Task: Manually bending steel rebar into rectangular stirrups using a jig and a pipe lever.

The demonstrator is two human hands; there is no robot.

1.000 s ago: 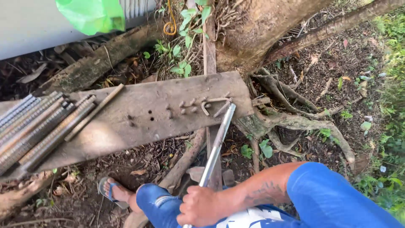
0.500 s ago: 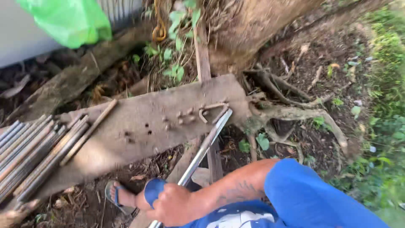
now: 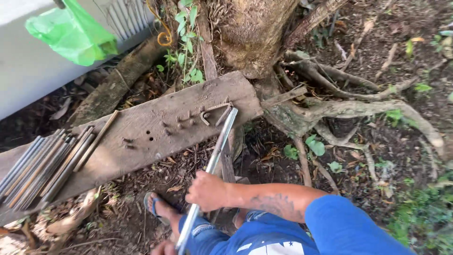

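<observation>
Steel bending pipe (image 3: 214, 158) gripped by right hand (image 3: 206, 191), its tip on the bent rod (image 3: 216, 111) at the plank (image 3: 141, 141) far-right end.
Slip risk judged: pipe could be levered off the rod among the pegs; left hand (image 3: 164, 247) at pipe's lower end, grip unclear.

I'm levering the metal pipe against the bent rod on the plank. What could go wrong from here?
1. The pipe tip meets the bent rod near the plank edge; it could slip off and jerk the right hand.
2. The sandalled foot sits right under the pipe, exposed if it drops.
3. The loose rods on the plank's far end may roll off if it jolts.
</observation>
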